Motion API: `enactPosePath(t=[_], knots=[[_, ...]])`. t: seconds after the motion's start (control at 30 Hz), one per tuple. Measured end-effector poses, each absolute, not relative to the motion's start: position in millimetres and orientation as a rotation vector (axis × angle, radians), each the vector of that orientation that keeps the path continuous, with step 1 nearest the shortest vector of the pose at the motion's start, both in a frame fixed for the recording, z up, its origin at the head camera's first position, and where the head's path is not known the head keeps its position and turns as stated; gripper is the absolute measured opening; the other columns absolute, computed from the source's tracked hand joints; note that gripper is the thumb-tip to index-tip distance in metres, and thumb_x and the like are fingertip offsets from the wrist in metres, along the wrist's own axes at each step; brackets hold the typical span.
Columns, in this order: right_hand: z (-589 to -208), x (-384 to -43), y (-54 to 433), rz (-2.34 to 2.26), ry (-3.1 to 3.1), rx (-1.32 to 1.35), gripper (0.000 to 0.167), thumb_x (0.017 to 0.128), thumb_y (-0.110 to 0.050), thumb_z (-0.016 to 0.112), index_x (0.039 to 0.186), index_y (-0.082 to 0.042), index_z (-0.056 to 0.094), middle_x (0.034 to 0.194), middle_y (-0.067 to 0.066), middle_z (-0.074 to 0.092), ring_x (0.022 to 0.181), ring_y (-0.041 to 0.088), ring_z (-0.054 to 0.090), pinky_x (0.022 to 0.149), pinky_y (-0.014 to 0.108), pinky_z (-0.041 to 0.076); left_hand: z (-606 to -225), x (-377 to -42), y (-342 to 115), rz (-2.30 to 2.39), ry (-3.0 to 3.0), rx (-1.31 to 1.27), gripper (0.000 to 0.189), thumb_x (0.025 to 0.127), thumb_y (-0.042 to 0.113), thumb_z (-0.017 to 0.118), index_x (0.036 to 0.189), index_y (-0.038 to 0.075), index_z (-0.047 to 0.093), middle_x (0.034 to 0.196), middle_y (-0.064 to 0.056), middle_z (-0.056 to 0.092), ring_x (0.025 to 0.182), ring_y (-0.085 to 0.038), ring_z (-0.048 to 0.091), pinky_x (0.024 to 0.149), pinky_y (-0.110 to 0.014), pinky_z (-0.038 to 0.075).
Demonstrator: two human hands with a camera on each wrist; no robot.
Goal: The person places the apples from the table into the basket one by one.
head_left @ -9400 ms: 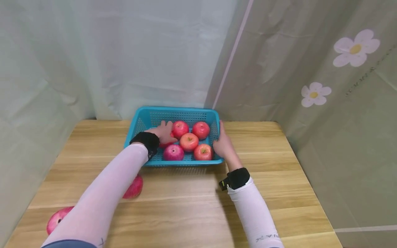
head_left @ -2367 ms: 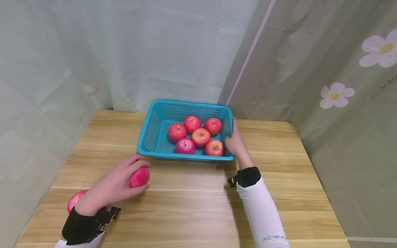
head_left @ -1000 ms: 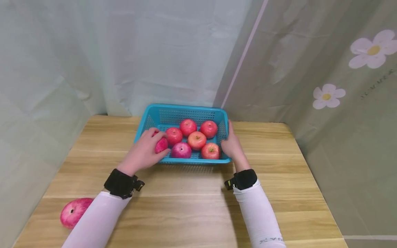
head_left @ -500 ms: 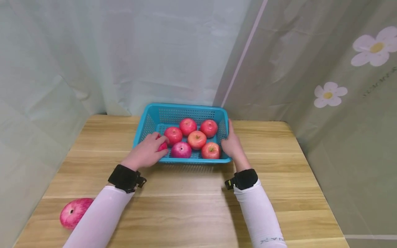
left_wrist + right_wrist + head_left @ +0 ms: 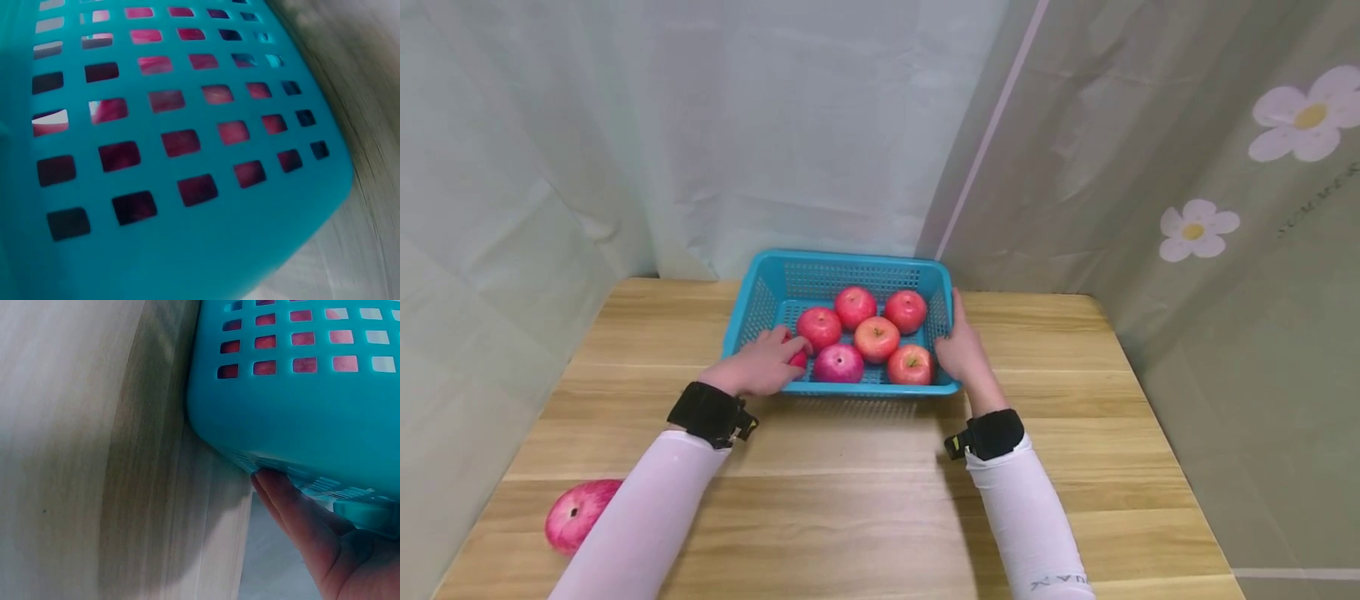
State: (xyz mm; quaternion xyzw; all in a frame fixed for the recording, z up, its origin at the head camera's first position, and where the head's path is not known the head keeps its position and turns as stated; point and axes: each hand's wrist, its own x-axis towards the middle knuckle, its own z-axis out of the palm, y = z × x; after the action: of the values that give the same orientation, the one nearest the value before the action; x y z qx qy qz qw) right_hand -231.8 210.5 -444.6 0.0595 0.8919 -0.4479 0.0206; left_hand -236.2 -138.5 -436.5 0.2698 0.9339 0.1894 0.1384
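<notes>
A blue plastic basket (image 5: 820,388) with a perforated wall stands at the back of the table, with several red apples in it. In its front left corner my left hand (image 5: 762,363) has its fingers curled over an apple (image 5: 798,359), which is mostly hidden beneath them. Beside that one lies a darker pink apple (image 5: 838,364). My right hand (image 5: 962,350) grips the basket's right side, its thumb over the rim. In the right wrist view the fingers (image 5: 300,525) press against the outer wall. Only the basket wall (image 5: 169,237) with red showing through its holes fills the left wrist view.
Another striped pink apple (image 5: 576,517) lies on the wooden table (image 5: 850,517) at the front left, partly behind my left sleeve. A curtain (image 5: 820,125) hangs right behind the basket and along both sides.
My left hand took an apple from the table at the left and brought it into the basket's front left corner, then sank lower with it. The right hand has kept its grip on the basket.
</notes>
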Motion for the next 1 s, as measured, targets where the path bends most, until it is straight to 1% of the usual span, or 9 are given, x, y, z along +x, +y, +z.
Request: enactPosePath(t=[0.13, 0.27, 0.37, 0.53, 0.73, 1.0], knots=[[-446, -232, 210, -1.39, 2.763, 0.185, 0.091, 0.102, -0.002, 0.053, 0.174, -0.022, 0.001, 0.168, 0.022, 0.037, 0.148, 0.046, 0.043, 0.114, 0.065, 0.041, -436, -237, -138, 0.538, 2.664, 0.775, 0.04, 0.097, 0.022, 0.065, 0.134, 0.009, 0.067, 0.126, -0.022, 0.05, 0.119, -0.043, 0.046, 0.097, -0.062, 0.046], [-446, -232, 210, -1.394, 2.754, 0.188, 0.091, 0.102, -0.002, 0.054, 0.174, -0.022, 0.002, 0.168, 0.022, 0.037, 0.147, 0.047, 0.044, 0.111, 0.067, 0.043, -428, -236, -136, 0.524, 2.635, 0.769, 0.041, 0.095, 0.02, 0.066, 0.134, 0.008, 0.067, 0.129, -0.027, 0.049, 0.122, -0.048, 0.045, 0.1, -0.065, 0.044], [-445, -232, 210, -1.394, 2.757, 0.188, 0.091, 0.102, -0.002, 0.054, 0.174, -0.022, 0.002, 0.168, 0.022, 0.037, 0.146, 0.047, 0.044, 0.11, 0.067, 0.044, -424, -235, -135, 0.528, 2.628, 0.744, 0.042, 0.095, 0.02, 0.067, 0.135, 0.007, 0.067, 0.132, -0.028, 0.049, 0.125, -0.049, 0.044, 0.101, -0.067, 0.044], [-444, -232, 210, -1.392, 2.763, 0.196, 0.092, 0.101, -0.002, 0.054, 0.174, -0.024, 0.002, 0.167, 0.022, 0.038, 0.147, 0.047, 0.044, 0.111, 0.066, 0.043, -428, -234, -134, 0.563, 2.65, 0.704, 0.044, 0.096, 0.022, 0.069, 0.138, 0.009, 0.067, 0.136, -0.027, 0.046, 0.127, -0.047, 0.043, 0.1, -0.065, 0.046], [-443, -231, 210, -1.391, 2.755, 0.2, 0.092, 0.102, -0.002, 0.053, 0.174, -0.025, 0.0, 0.167, 0.023, 0.039, 0.145, 0.047, 0.046, 0.11, 0.066, 0.044, -432, -234, -133, 0.592, 2.677, 0.697, 0.042, 0.098, 0.022, 0.069, 0.138, 0.011, 0.069, 0.134, -0.025, 0.045, 0.124, -0.043, 0.043, 0.096, -0.061, 0.049], [-444, -231, 209, -1.401, 2.75, 0.208, 0.092, 0.102, -0.002, 0.054, 0.174, -0.025, 0.001, 0.168, 0.022, 0.037, 0.146, 0.047, 0.044, 0.109, 0.067, 0.045, -431, -232, -134, 0.637, 2.697, 0.718, 0.039, 0.1, 0.024, 0.069, 0.136, 0.011, 0.07, 0.132, -0.024, 0.046, 0.123, -0.042, 0.043, 0.095, -0.06, 0.049]])
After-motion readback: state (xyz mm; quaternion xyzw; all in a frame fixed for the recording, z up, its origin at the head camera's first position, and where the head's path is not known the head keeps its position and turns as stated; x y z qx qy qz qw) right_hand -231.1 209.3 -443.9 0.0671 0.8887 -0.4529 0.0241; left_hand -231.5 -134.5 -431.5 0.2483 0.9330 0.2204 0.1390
